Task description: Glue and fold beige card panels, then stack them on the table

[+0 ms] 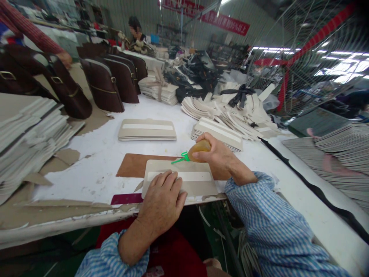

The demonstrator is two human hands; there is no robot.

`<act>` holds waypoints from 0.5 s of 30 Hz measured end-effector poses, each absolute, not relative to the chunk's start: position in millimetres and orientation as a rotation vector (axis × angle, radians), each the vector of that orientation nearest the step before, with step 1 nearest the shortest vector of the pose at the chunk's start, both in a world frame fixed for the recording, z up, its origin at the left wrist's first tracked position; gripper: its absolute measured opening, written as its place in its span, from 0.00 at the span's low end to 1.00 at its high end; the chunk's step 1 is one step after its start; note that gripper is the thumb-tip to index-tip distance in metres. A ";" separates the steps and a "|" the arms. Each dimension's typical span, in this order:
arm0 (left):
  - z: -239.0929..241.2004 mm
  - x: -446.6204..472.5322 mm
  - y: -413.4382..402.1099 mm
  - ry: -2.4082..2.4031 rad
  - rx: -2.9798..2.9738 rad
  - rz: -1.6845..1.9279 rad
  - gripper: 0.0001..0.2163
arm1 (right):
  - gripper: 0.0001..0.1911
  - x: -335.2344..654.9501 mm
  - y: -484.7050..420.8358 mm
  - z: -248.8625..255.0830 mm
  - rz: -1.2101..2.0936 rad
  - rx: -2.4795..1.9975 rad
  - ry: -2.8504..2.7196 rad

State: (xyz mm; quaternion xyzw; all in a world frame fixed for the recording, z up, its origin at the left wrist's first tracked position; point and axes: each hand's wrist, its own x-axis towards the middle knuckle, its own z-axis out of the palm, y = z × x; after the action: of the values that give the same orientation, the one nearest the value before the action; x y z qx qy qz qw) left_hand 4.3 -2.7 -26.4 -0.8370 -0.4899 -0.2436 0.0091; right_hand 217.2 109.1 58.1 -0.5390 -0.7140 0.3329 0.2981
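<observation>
My right hand (220, 156) is wrapped round a glue bottle (198, 150) of yellowish see-through plastic. Its thin green nozzle (180, 159) points left and down, close over the far edge of a beige panel (198, 187); whether the tip touches cannot be made out. A white strip (198, 176) runs along the panel. My left hand (163, 198) lies flat on the panel's left part, fingers stretched out. Beneath the panel, a brown sheet (131, 165) sticks out at the back and on both sides.
Beyond the panel lie two stacks of similar panels, a left stack (147, 129) and a right stack (217, 132). Dark brown bags (100, 84) stand at the back left. Beige piece piles (25, 134) flank the table (95, 161). A co-worker's arm (43, 36) reaches in at upper left.
</observation>
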 end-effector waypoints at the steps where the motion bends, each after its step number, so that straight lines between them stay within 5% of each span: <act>1: -26.0 4.2 -2.9 -1.526 -2.611 -0.761 0.15 | 0.26 219.9 109.4 53.2 0.931 -1.400 -1.807; 7: -27.8 3.5 -3.3 -1.504 -2.588 -0.770 0.15 | 0.21 290.3 108.2 23.1 1.154 -1.094 -1.004; 15: -38.8 -0.9 2.2 -1.383 -2.507 -0.828 0.14 | 0.11 423.3 103.8 -9.6 0.782 -1.099 -0.496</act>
State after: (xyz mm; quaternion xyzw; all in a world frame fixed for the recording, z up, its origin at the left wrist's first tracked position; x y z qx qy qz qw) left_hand -0.9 2.2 -38.8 -0.8384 -0.4625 -0.2769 0.0804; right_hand 423.3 103.8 -9.6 -0.5034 -0.2273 0.3582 0.7527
